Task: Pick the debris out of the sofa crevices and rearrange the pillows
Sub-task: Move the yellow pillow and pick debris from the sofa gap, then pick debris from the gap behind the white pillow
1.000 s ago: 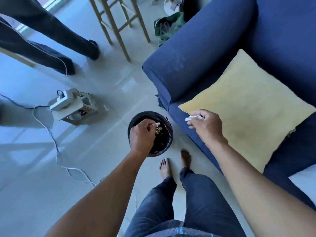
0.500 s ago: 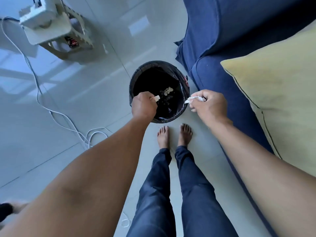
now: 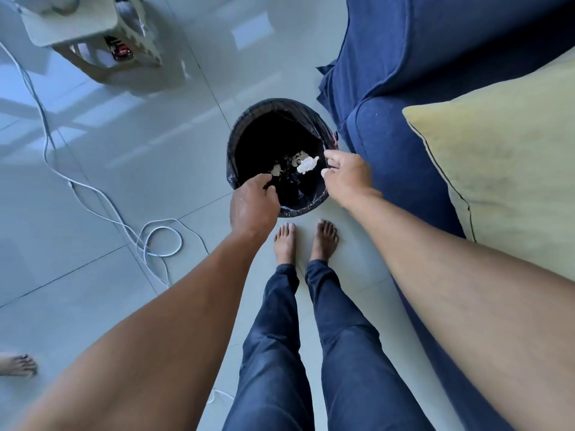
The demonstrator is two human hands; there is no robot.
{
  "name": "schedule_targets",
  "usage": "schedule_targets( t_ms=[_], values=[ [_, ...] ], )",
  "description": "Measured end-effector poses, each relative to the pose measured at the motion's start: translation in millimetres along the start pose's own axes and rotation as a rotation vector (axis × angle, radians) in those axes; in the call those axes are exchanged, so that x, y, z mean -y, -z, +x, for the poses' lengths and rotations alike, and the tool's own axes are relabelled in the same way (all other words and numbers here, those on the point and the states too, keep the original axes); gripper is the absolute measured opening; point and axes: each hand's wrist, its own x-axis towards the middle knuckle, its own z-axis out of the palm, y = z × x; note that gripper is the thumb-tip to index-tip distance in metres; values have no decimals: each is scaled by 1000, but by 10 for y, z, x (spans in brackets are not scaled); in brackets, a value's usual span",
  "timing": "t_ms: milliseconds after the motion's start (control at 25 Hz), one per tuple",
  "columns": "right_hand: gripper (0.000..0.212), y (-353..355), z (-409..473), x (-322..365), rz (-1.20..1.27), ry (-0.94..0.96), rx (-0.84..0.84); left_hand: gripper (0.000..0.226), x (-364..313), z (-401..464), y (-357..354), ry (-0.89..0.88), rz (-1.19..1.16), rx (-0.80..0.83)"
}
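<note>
Tiled floor carries bin, stool, white cable, sofa.

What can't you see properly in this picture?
Head view only:
- Bin bottom: too dark inside; scraps too small to name.
- Sofa crevices: covered by the yellow pillow and cut by the frame edge.
- Stool: top cut off.
- Left hand fingertips: hidden behind its knuckles.

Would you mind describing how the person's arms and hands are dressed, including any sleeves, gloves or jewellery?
Both forearms are bare up to the frame edge, with no sleeves showing. The left hand and right hand wear no gloves, and no rings, watch or bracelets are visible. The only clothing in view is the dark blue trousers.
</note>
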Motion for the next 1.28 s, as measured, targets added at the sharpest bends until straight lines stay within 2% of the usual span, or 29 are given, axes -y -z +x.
schedule_targets(
  t_ms=[240,440,720,800,1040,1280],
  values=[
    [44,480,-500,60,-3,76,-71,40,-414,-274,246,-161,80,-17],
    [50,880,-1041,164,-101,220,-209,46,-820,-584,485,-356,156,-28],
    [59,1598,-1865,232,-160,232,-450,52,-1623,-1155,837,-711,247,-16],
    [62,1741,-2057,163,-186,201,-487,55,-1773,-1291,856,-755,281,-3],
    [68,2225,-2672,-329,-136,5,-661,62,-2333,-1739,676,-1032,402,127],
    [69,2359,-3109,-764,-52,-179,-757,64,-2700,-2114,408,-1191,430,240]
  ],
)
